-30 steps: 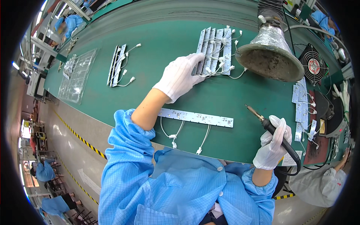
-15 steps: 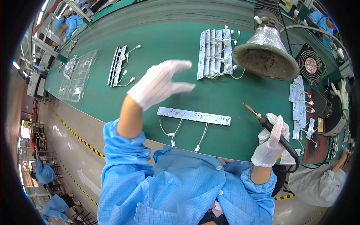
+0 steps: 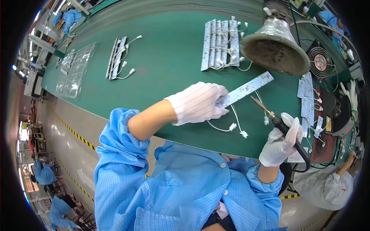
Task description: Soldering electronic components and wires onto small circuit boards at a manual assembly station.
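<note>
In my gloved left hand [image 3: 200,103] is the left end of a long LED circuit board [image 3: 246,90], held tilted with its far end raised to the right. White wires with small connectors [image 3: 232,126] dangle from the board. My gloved right hand [image 3: 281,141] is closed round the black handle of a soldering iron [image 3: 280,124]. Its metal tip points up and left, close to the hanging wires and just below the board. Above the held board, several wired LED boards [image 3: 220,45] lie side by side on the green mat [image 3: 165,50].
A wide fume extraction hood [image 3: 275,50] hangs at the upper right beside a round fan [image 3: 320,61]. More boards [image 3: 306,96] lie at the right, some wired boards [image 3: 116,57] at the left, near a clear plastic tray [image 3: 75,79]. A co-worker's sleeve [image 3: 335,183] shows at lower right.
My left hand has come down and right and taken hold of the LED board, lifting and turning it off the mat. The soldering iron stays in my right hand, nearly unmoved.
</note>
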The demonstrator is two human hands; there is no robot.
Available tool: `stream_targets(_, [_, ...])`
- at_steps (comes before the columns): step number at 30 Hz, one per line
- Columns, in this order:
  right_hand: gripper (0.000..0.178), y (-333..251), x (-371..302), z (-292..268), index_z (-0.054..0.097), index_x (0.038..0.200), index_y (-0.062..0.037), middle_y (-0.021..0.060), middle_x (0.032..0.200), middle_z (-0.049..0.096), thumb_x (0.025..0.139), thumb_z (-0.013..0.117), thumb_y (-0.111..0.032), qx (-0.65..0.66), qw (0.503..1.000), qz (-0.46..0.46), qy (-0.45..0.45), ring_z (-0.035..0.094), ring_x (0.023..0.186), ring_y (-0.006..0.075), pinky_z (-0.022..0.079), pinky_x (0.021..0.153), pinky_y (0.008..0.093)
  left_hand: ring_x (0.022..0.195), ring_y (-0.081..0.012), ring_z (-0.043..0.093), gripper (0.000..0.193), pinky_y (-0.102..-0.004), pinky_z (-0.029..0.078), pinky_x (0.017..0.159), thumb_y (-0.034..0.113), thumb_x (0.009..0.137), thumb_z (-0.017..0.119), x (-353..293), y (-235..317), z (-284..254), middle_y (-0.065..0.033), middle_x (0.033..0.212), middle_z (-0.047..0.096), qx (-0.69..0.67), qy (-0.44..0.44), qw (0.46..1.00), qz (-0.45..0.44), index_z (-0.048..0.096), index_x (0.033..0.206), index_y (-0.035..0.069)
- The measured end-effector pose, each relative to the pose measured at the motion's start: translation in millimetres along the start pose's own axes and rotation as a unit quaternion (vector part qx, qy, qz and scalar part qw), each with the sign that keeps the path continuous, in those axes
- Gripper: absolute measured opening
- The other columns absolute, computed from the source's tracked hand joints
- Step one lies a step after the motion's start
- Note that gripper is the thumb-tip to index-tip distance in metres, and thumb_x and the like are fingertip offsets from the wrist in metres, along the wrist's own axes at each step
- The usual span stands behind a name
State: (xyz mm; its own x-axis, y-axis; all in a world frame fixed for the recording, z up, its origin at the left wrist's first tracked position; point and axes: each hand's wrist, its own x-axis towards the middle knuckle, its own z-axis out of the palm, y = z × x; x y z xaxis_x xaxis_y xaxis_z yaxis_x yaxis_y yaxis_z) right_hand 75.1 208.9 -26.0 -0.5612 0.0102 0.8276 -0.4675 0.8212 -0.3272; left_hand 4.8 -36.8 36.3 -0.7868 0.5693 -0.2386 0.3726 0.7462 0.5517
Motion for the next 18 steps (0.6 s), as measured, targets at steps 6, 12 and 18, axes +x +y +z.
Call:
stream_targets(6, [0.039,0.8,4.7,1.5,0.041,0.125,0.0023,0.0144,0.093,0.060,0.088,0.053,0.002,-0.076,0.993,-0.087,-0.022,0.062,0.075,0.0246,0.053,0.070,0.0338,0.075,-0.0375,0.063,0.034,-0.0428,0.050,0.069,0.021,0.079,0.064,24.7,6.4,31.1,-0.0218,0.079,0.064,-0.057,0.050,0.997,-0.031,0.062,0.103,-0.002])
stream_targets(12, [0.040,-0.7,5.6,0.7,0.041,0.120,0.0045,0.0163,0.091,0.059,0.093,0.056,-0.020,-0.001,0.984,-0.133,-0.114,0.062,0.069,0.0241,0.054,0.056,0.0307,0.076,-0.0395,0.060,0.033,-0.0433,0.048,0.070,0.018,0.082,0.062,27.2,-3.9,45.2,-0.0214,0.085,0.063,-0.054,0.148,0.985,0.077,0.062,0.109,-0.001])
stream_targets(18, [0.041,1.9,2.1,6.1,0.040,0.121,0.0053,0.0170,0.092,0.059,0.089,0.060,-0.010,0.175,0.972,-0.046,-0.147,0.061,0.070,0.0264,0.053,0.058,0.0330,0.075,-0.0395,0.059,0.031,-0.0427,0.047,0.068,0.018,0.081,0.063,27.6,-3.6,37.2,-0.0224,0.081,0.063,-0.086,0.110,0.989,0.056,0.064,0.105,-0.002])
